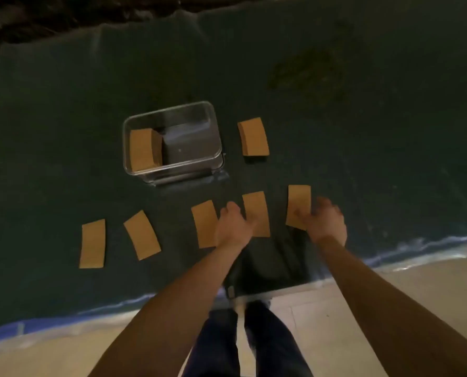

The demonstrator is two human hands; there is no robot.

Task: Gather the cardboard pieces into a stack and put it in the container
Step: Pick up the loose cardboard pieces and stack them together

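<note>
Brown cardboard pieces lie in a row on the dark green cloth near its front edge. My right hand [325,220] grips the rightmost piece [299,202] at its lower right corner, thumb on top. My left hand [233,224] sits between two pieces, fingers curled, thumb over the left edge of the middle-right piece [257,210]; the other piece [203,223] lies just to its left. Two more pieces [142,235] [93,244] lie further left. A small pile [253,137] rests right of the clear container [213,126], which holds a cardboard stack [142,149] at its left end.
The dark green cloth [363,159] covers the table and folds over the front edge by my legs. A pale tiled floor [335,322] shows below. A dark stain [305,69] marks the cloth at the back right.
</note>
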